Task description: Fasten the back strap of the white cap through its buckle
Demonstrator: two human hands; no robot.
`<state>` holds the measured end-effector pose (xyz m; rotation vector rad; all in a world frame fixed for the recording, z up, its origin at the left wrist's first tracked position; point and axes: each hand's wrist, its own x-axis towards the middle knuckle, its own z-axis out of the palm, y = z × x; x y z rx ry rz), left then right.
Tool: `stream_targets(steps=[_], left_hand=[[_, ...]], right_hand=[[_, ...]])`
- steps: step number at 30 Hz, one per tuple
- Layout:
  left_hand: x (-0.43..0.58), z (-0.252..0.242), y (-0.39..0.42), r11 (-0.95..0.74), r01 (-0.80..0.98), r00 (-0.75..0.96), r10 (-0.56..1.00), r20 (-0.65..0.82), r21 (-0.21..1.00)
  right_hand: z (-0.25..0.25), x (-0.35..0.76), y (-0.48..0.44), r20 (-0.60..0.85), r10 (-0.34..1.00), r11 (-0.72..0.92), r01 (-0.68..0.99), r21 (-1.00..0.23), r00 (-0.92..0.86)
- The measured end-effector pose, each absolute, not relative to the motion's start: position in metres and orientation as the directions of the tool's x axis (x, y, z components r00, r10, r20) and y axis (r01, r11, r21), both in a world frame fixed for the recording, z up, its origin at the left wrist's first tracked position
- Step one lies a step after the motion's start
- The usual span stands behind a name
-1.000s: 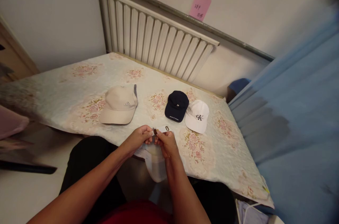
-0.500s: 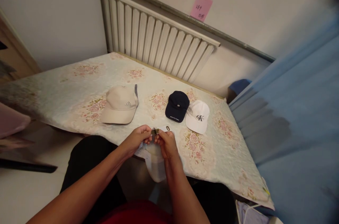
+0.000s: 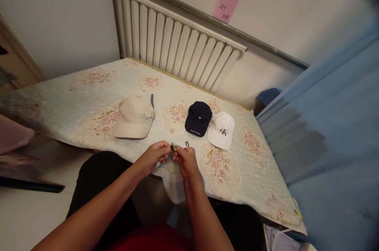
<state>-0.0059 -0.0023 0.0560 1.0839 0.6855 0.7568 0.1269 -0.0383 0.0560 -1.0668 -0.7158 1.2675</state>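
A pale cap (image 3: 173, 187) hangs over the near edge of the table, brim down, partly hidden by my hands and forearms. Above it, a small metal buckle (image 3: 173, 148) sits between my fingertips. My left hand (image 3: 155, 157) is closed, its thumb and finger pinching the buckle from the left. From the other side my right hand (image 3: 186, 160) pinches it too, also closed. A small metal-rimmed oval (image 3: 187, 144) shows just beyond the right fingers; its link to the cap is hard to make out.
A beige cap (image 3: 133, 116) lies to the left on the floral-covered table (image 3: 237, 172). A navy cap (image 3: 198, 119) and a white cap (image 3: 221, 130) lie together right of centre. A radiator (image 3: 174, 41) stands behind, and a blue curtain (image 3: 331, 124) hangs at the right.
The buckle has turned between my fingers and shows less of its flat face. Both hands have stayed almost in place, and the caps on the table have not moved.
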Motion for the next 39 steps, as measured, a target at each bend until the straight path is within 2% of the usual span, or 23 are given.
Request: stream_targets(steps=[7, 11, 18, 39], left_hand=[[0.0007, 0.0612, -0.0059, 0.237, -0.126, 0.517, 0.844, -0.141, 0.963], [0.0004, 0.062, -0.0067, 0.235, -0.143, 0.536, 0.835, -0.125, 0.961], [-0.0042, 0.0604, -0.0062, 0.267, -0.157, 0.589, 0.798, -0.127, 0.951], [0.001, 0.0644, -0.0034, 0.309, -0.132, 0.646, 0.747, -0.155, 0.942]], right_hand=[[0.0547, 0.1275, -0.0389, -0.156, 0.974, -0.069, -0.445, -0.893, 0.162], [0.0558, 0.1308, -0.0387, -0.164, 0.98, -0.086, -0.502, -0.861, 0.114], [0.0529, 0.1356, -0.0368, -0.212, 0.977, -0.152, -0.659, -0.736, 0.01], [0.0506, 0.1363, -0.0365, -0.239, 0.971, -0.167, -0.63, -0.759, 0.03]])
